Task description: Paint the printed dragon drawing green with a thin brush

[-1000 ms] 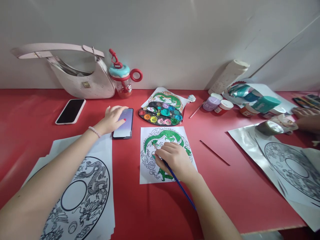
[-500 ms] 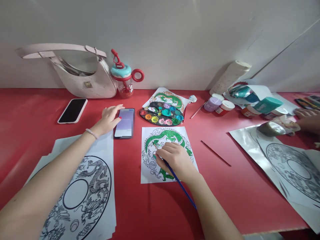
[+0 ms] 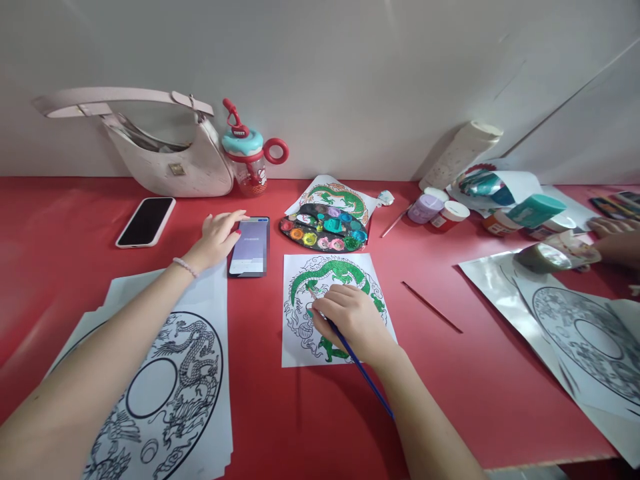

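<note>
My right hand [image 3: 350,317] is closed around a blue-handled paintbrush [image 3: 367,379], its tip resting on a small dragon drawing [image 3: 336,273] partly painted green. My left hand [image 3: 217,237] lies with fingers spread at the left edge of a lit phone [image 3: 250,247], a fingertip touching its screen. A paint palette [image 3: 323,228] with several colour wells sits just behind the drawing. A stack of larger unpainted dragon prints [image 3: 165,387] lies under my left forearm.
A second dark phone [image 3: 145,221], a pink handbag [image 3: 165,150] and a small bottle [image 3: 247,157] stand at the back left. Paint jars [image 3: 439,208], a loose brush [image 3: 431,307] and more prints [image 3: 575,320] lie on the right, where another person's hand [image 3: 613,233] rests.
My left hand slid from over the lit phone's screen to its left edge. The right hand and brush have barely moved.
</note>
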Tool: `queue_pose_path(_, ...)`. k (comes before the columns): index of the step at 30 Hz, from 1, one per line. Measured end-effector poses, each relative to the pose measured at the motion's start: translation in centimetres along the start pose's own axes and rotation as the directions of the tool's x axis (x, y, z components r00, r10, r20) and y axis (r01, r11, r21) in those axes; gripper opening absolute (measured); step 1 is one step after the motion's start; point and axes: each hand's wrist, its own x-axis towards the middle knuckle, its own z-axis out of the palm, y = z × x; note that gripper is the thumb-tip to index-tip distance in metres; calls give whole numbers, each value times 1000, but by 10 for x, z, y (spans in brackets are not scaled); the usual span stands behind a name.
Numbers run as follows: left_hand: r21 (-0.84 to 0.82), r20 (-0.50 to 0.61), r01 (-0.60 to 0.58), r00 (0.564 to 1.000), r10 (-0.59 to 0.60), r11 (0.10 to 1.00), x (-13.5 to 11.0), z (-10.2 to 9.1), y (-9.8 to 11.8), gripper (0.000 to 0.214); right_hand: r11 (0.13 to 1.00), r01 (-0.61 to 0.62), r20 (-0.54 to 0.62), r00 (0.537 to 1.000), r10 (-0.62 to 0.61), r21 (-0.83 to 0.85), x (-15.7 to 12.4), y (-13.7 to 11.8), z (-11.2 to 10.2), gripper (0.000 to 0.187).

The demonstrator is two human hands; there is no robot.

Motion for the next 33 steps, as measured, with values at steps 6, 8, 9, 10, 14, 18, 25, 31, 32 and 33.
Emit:
queue_pose_path(6,29,93,-8,996,5,1000,15,5,2,51,1000,1,-2,1000,-1,-1,0,0,0,24)
queue_pose_path(8,54,141,-16,990,8,998,22,5,5,52,1000,2,-2,1000,-2,-3,0,0,0,24)
queue_pose_path(9,67,165,-17,986,6,998,25,5,6,52,1000,3,-2,1000,-3,-5,0,0,0,24)
queue_pose_path(10,81,189,-20,982,4,996,27,4,8,52,1000,4,-5,1000,-4,-5,0,0,0,24)
queue_pose_path(14,115,237,-65,971,36,991,27,-2,11,51,1000,3,-17,1000,-3,-7,0,0,0,25)
queue_pose_path(18,99,229,-104,970,79,990,17,-9,9,48,1000,3,-6,1000,-3,-3,0,-1,0,23)
queue_pose_path(25,59,229,-148,965,131,987,1,-13,7,46,1000,6,-23,1000,-6,-8,-1,1,1,24)
queue_pose_path(31,17,207,-156,967,149,988,-3,-15,6,48,1000,3,-17,1000,-3,-5,-1,2,1,22)
queue_pose_path(32,8,195,-153,969,149,988,-3,-15,6,49,1000,3,-17,1000,-3,-4,0,1,1,22)
queue_pose_path(33,0,183,-148,972,146,989,-2,-15,7,50,1000,2,-17,1000,-3,-3,0,1,1,22)
